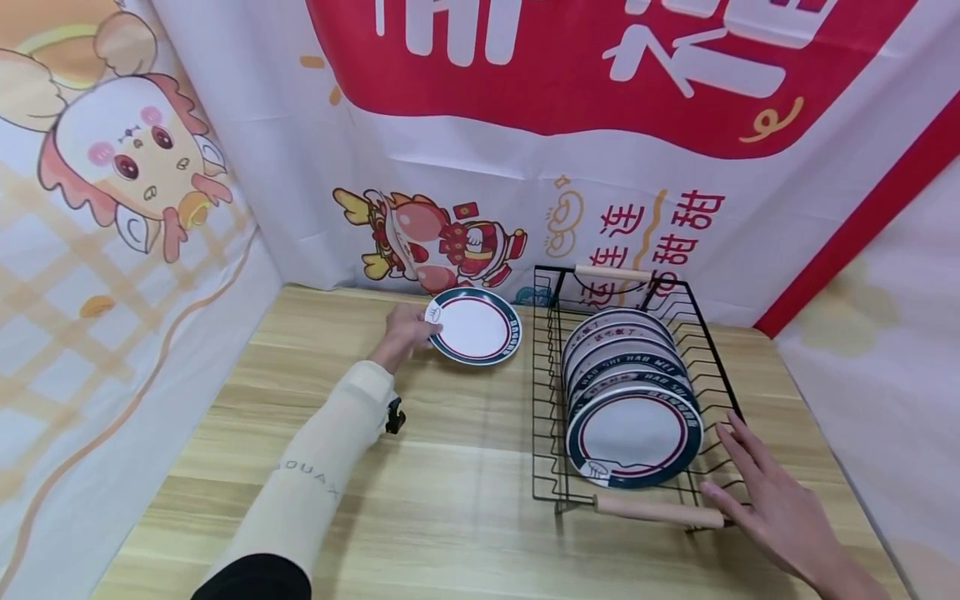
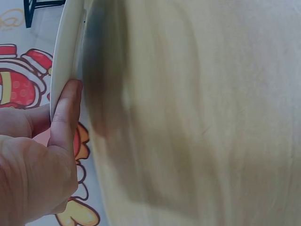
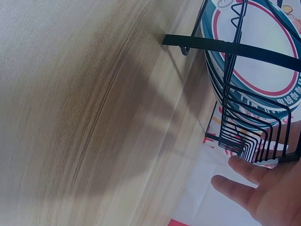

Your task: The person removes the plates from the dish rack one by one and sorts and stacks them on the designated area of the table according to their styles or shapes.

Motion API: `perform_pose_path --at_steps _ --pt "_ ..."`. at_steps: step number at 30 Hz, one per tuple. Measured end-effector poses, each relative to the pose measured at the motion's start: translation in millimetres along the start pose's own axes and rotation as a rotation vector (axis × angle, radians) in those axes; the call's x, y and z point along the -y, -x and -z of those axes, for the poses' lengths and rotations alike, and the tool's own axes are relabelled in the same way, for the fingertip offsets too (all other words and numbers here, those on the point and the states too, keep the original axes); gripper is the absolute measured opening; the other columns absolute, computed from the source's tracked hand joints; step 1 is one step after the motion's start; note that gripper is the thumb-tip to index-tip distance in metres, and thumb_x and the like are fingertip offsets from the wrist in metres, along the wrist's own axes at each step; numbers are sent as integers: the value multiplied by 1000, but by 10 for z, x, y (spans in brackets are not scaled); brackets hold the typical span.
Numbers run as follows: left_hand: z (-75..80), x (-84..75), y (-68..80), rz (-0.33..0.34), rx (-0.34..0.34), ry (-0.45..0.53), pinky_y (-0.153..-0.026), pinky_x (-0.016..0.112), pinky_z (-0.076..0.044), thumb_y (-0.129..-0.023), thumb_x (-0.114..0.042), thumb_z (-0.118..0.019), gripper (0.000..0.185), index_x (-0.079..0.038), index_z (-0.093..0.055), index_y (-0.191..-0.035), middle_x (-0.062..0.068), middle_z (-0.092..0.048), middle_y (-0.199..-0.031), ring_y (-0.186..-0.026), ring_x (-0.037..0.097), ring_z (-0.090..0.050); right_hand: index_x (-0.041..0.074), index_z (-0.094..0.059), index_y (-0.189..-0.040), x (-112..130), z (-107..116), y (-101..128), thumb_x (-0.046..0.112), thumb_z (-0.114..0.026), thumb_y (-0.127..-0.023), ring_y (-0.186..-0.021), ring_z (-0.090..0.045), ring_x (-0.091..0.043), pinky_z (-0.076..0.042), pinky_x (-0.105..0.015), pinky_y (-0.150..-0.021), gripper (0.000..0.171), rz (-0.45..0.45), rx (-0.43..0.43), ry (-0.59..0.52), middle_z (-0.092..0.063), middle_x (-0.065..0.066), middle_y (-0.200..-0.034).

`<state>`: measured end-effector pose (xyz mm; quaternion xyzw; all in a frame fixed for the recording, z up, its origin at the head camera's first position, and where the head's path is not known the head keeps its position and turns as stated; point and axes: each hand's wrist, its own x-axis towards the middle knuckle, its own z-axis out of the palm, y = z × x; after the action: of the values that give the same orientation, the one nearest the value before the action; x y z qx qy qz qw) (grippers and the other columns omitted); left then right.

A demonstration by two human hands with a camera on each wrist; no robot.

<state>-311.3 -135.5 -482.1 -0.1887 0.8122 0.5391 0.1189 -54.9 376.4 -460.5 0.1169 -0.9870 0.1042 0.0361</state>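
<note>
Left hand (image 1: 403, 333) pinches the near-left rim of one loose plate (image 1: 474, 327), white centre with a dark teal band and thin red ring; the left wrist view shows a finger (image 2: 65, 113) curled against the plate edge (image 2: 66, 52), so this is a grasp, not a resting touch. The plate lies to the right of the fingers, at the back of the wooden table (image 1: 450, 483), just left of the black wire dish rack (image 1: 551, 400), and well apart from the right hand. I cannot tell whether it sits flat on the table or is tipped slightly up. Left hand is the nearer one by far. Right hand (image 1: 772, 492) lies flat, fingers straight and spread, holding nothing, touching the rack's near right corner by the wooden handle (image 1: 660, 510); the right wrist view shows the same relaxed fingers (image 3: 244, 167) beside the wires. Count: one loose plate; about five plates standing on edge in the rack (image 1: 633, 408), faces toward the camera, exact number uncertain because they overlap; one rack; two wooden handles, near and far (image 1: 611, 272). A printed cloth backdrop (image 1: 480, 167) stands behind the table.
</note>
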Motion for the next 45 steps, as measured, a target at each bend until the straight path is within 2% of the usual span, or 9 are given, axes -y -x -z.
perform_pose_path --at_steps 8,13,18,24,29,35,41,45 --pt "-123 69 -1 36 8 -50 -68 28 -58 -98 -7 -76 17 4 -73 -111 11 -70 -93 -65 14 -62 4 -32 -165 -16 -2 38 46 -72 -98 -116 -63 -58 -50 -47 -50 89 1 4 -12 -19 -18 -174" --pt "-157 91 -18 0 -23 -74 -65 29 -55 -96 -5 -77 12 4 -74 -103 11 -70 -88 -64 15 -60 6 -31 -166 -13 -3 17 49 -70 -99 -118 -63 -56 -53 -51 -53 89 -12 13 -6 -19 -18 -174" --pt "-159 115 -14 -64 -45 -124 -66 28 -57 -94 -6 -79 22 7 -73 -111 17 -74 -96 -70 17 -63 6 -30 -166 -6 -20 7 50 -69 -100 -121 -61 -58 -55 -59 -57 89 -26 25 -5 -19 -19 -174" --pt "-157 106 27 -162 -96 -259 -68 28 -52 -92 -9 -82 28 7 -73 -113 20 -75 -102 -78 22 -63 3 -34 -164 -4 -28 19 49 -70 -99 -119 -62 -57 -54 -56 -55 87 -20 9 -5 -21 -19 -174" --pt "-154 94 17 -187 -113 -369 -65 28 -50 -91 -15 -84 25 3 -72 -105 14 -73 -92 -72 20 -64 3 -36 -163 1 -26 12 49 -71 -98 -121 -61 -56 -54 -57 -57 87 -19 3 -7 -22 -19 -173" --pt "-120 72 24 -248 -136 -507 -65 31 -49 -89 -20 -87 26 2 -73 -92 12 -69 -79 -69 23 -64 5 -35 -164 11 -15 -6 49 -72 -97 -121 -62 -55 -53 -52 -54 88 -10 -11 -4 -23 -18 -173" --pt "-31 41 45 -256 -104 -615 -64 31 -42 -94 -28 -82 33 -3 -65 -81 7 -57 -72 -70 23 -56 5 -36 -164 11 -8 -2 48 -72 -97 -121 -62 -56 -53 -54 -55 88 -7 -16 -6 -24 -18 -173" --pt "43 10 64 -277 -137 -691 -58 33 -39 -99 -37 -76 47 -8 -56 -68 2 -48 -62 -61 21 -50 4 -36 -164 7 -13 1 48 -72 -97 -122 -61 -56 -53 -54 -55 87 -11 -6 -12 -23 -18 -173"
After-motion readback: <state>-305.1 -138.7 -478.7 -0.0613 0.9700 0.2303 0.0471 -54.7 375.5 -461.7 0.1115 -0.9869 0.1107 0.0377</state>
